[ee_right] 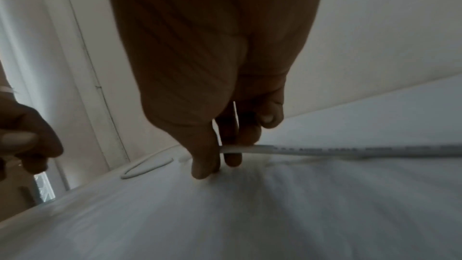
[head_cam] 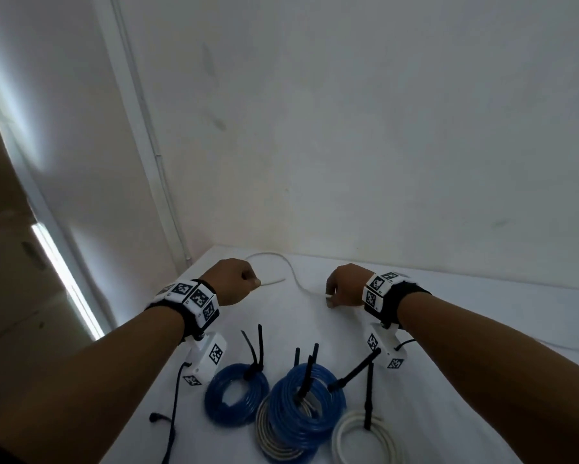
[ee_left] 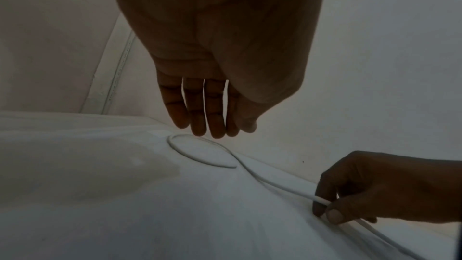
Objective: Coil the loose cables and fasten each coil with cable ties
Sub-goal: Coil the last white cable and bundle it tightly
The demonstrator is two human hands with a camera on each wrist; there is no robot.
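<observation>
A loose white cable [head_cam: 293, 272] lies on the white-covered table [head_cam: 315, 333], curling into a loop [ee_left: 200, 151] near the back wall. My right hand [head_cam: 330, 298] pinches this cable between thumb and fingers low on the cloth, as the right wrist view [ee_right: 220, 157] shows. My left hand [ee_left: 215, 129] hovers just above the loop with its fingers straight and close together, holding nothing. Nearer to me lie finished coils bound with black ties: a blue one [head_cam: 236, 395], a blue one stacked on a grey one [head_cam: 306, 400], and a white one [head_cam: 365, 437].
The table's back edge meets a white wall [head_cam: 382, 145], with a corner and a vertical conduit [head_cam: 161, 182] at the left. Black tie tails [head_cam: 259, 346] stick up from the coils. A thin black wire [head_cam: 174, 406] hangs from my left wrist camera.
</observation>
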